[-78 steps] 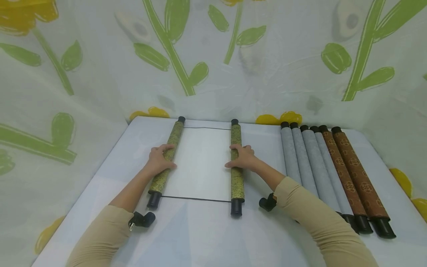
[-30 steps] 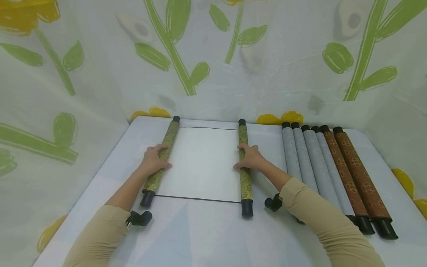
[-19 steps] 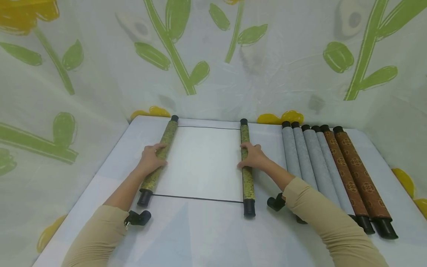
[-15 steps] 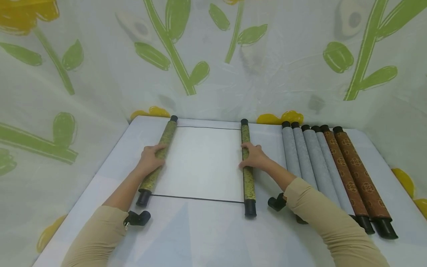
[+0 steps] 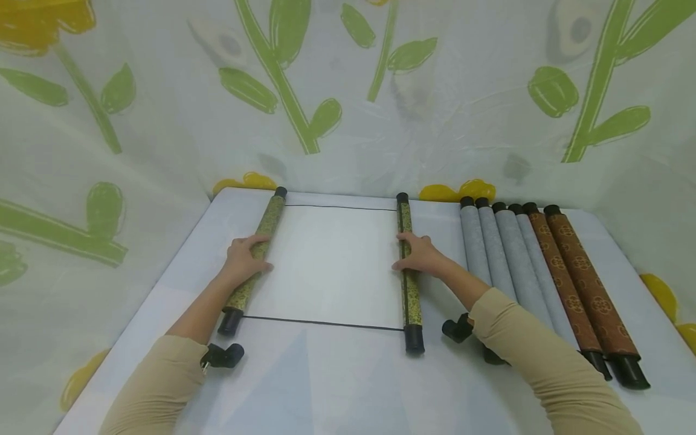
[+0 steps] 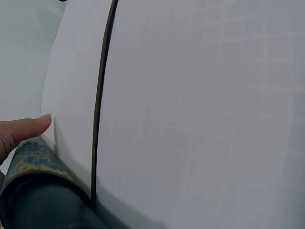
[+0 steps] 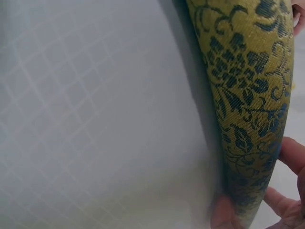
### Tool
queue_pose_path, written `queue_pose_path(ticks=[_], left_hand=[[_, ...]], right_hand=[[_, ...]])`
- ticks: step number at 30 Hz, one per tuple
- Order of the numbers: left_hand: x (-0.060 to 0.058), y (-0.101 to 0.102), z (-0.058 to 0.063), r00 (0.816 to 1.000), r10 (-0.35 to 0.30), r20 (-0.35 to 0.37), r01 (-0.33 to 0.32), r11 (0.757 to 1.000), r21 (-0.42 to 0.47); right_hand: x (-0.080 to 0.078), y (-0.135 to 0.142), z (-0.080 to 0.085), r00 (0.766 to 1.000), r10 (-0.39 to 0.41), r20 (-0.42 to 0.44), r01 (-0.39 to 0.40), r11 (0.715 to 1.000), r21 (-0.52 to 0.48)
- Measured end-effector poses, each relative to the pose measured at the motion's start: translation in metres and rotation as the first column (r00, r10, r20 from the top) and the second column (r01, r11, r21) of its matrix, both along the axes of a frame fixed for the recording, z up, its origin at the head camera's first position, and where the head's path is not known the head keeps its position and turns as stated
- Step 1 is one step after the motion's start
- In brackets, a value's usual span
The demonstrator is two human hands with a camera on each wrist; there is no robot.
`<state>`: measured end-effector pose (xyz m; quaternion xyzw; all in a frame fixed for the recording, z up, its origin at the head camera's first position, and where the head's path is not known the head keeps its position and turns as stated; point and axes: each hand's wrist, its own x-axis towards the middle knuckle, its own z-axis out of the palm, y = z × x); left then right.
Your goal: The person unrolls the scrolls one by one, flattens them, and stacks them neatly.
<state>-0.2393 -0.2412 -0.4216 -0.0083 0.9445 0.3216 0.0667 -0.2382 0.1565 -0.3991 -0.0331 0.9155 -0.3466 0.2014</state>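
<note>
A scroll lies partly unrolled on the table, its white sheet [image 5: 331,266] edged by thin dark lines. My left hand [image 5: 243,261] grips the left roll [image 5: 270,217], thumb along its inner side. Around the middle of the right roll [image 5: 412,302], my right hand [image 5: 423,254] is curled, fingers and thumb over its inner edge. Both rolls have black end knobs and gold-green brocade. Dark blue flowers show on the brocade [image 7: 243,86] in the right wrist view. The left wrist view catches a fingertip [image 6: 40,125] above the roll's dark end [image 6: 52,205].
To the right lie several rolled grey scrolls [image 5: 518,260] side by side, then two brown flower-patterned scrolls [image 5: 587,272]. My right forearm passes over the near ends of the grey ones. A white curtain [image 5: 435,133] with plant prints hangs behind the table [image 5: 348,386].
The two rolls have moved apart, left one to the left and right one to the right, baring more white sheet. A dark stripe now shows along the right roll. Both hands kept their grip.
</note>
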Motion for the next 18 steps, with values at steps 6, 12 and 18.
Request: queue_pose_path(ticks=[6,12,18], left_hand=[[0.000,-0.003,0.001,1.000,-0.029,-0.009,0.029,0.999,-0.016],[-0.002,-0.008,0.001,0.998,-0.043,-0.041,0.044,0.999,0.009],[-0.005,-0.016,0.000,0.996,-0.054,-0.066,0.055,0.998,0.021]], right_hand=[[0.000,0.000,-0.001,0.999,0.011,-0.035,-0.010,0.999,0.037],[0.000,0.002,0.001,0.999,0.013,-0.038,-0.012,1.000,0.028],[0.000,0.007,0.001,1.000,0.001,0.015,-0.001,1.000,-0.011]])
